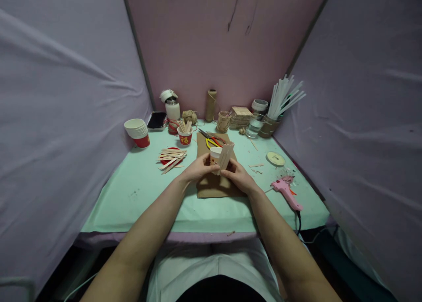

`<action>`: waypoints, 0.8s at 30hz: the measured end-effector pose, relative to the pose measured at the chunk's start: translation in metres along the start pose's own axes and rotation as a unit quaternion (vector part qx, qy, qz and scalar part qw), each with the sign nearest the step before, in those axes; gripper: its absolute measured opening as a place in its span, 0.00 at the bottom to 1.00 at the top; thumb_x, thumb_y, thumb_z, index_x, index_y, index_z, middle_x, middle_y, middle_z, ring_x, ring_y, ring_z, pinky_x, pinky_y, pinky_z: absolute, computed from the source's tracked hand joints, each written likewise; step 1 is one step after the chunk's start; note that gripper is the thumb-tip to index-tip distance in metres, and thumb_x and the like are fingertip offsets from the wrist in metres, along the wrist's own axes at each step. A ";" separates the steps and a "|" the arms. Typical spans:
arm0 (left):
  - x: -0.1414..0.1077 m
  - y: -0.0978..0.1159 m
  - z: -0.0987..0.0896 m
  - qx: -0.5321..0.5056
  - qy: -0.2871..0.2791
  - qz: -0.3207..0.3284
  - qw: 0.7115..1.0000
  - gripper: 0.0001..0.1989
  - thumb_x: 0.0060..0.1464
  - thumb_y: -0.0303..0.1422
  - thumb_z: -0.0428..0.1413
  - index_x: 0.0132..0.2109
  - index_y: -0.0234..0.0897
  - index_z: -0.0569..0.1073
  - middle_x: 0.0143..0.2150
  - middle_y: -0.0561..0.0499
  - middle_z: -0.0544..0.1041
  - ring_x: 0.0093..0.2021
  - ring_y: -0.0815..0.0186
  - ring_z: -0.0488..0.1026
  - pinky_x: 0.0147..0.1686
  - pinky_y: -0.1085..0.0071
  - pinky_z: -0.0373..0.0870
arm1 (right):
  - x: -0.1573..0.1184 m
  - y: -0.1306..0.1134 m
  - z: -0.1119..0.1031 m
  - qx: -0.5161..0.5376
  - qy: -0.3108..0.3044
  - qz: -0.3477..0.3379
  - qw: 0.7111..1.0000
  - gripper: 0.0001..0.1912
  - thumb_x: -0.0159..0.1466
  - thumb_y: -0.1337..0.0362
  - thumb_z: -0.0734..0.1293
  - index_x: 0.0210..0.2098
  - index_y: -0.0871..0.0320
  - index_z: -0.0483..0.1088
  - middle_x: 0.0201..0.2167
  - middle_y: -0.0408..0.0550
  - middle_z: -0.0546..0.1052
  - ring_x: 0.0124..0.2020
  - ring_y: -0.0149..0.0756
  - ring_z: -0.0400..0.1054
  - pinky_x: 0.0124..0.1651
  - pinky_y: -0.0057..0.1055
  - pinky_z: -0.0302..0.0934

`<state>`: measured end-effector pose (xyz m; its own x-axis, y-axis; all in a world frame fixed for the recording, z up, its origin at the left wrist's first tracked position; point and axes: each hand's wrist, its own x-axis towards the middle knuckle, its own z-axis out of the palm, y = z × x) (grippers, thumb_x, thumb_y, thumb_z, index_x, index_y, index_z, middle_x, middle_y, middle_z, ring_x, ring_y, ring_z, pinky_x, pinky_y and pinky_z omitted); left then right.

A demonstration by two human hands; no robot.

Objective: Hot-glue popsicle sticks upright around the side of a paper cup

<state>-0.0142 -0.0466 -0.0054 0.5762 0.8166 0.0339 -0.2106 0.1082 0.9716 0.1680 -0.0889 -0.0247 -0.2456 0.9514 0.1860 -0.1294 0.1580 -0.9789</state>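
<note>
Between my hands is a small paper cup (215, 153) with flat wooden craft sticks (225, 157) standing along its right side. My left hand (198, 168) is closed around the cup's left side, its thumb reaching across the front near the sticks. On the other side, my right hand (240, 174) grips the sticks against the cup, thumb at their lower part. Both hands are over a brown cardboard sheet (214, 188). Just behind the cup lie pliers with yellow and red handles (214, 141). How far the sticks wrap around the cup is hidden.
On the left are stacked paper cups (137, 132), a red plate (172, 150) of loose sticks and a red cup (185, 137) of sticks. At right lie a pink glue gun (287, 194) with a cord and a round lid (275, 158). Glue sticks (283, 97), twine (189, 116) and jars line the back.
</note>
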 end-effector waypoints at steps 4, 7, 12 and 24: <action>0.003 -0.001 -0.001 -0.043 -0.003 -0.003 0.999 0.38 0.34 0.44 0.71 0.52 0.33 0.72 0.51 0.40 0.77 0.53 0.54 0.72 0.53 0.61 0.65 | -0.001 -0.001 0.003 -0.002 -0.018 0.011 1.000 0.30 0.53 0.56 0.76 0.53 0.53 0.68 0.55 0.49 0.74 0.58 0.46 0.66 0.62 0.44 0.58; 0.004 -0.001 -0.002 -0.041 0.004 -0.010 0.999 0.39 0.33 0.45 0.71 0.52 0.32 0.72 0.51 0.40 0.77 0.52 0.54 0.72 0.53 0.61 0.64 | -0.001 -0.002 0.004 -0.002 -0.026 0.016 1.000 0.31 0.53 0.56 0.76 0.54 0.54 0.68 0.55 0.49 0.74 0.58 0.47 0.66 0.62 0.45 0.59; 0.000 0.007 -0.007 0.052 0.049 0.072 0.995 0.43 0.37 0.44 0.69 0.60 0.37 0.66 0.60 0.38 0.68 0.59 0.52 0.66 0.56 0.60 0.62 | 0.000 -0.003 0.003 -0.014 -0.009 -0.001 1.000 0.30 0.54 0.56 0.75 0.54 0.52 0.68 0.55 0.50 0.73 0.57 0.47 0.66 0.61 0.46 0.59; -0.005 0.012 -0.016 0.414 -0.027 0.115 0.903 0.05 0.46 0.33 0.62 0.31 0.35 0.78 0.31 0.49 0.76 0.32 0.65 0.70 0.34 0.70 0.65 | 0.004 0.014 -0.010 -0.217 0.031 -0.031 0.975 0.30 0.52 0.64 0.74 0.54 0.54 0.67 0.52 0.50 0.74 0.53 0.47 0.67 0.57 0.45 0.59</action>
<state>-0.0324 -0.0401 0.0020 0.6344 0.7322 0.2477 0.3192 -0.5400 0.7788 0.1748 -0.0796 -0.0389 -0.1892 0.9484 0.2546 0.2794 0.3006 -0.9119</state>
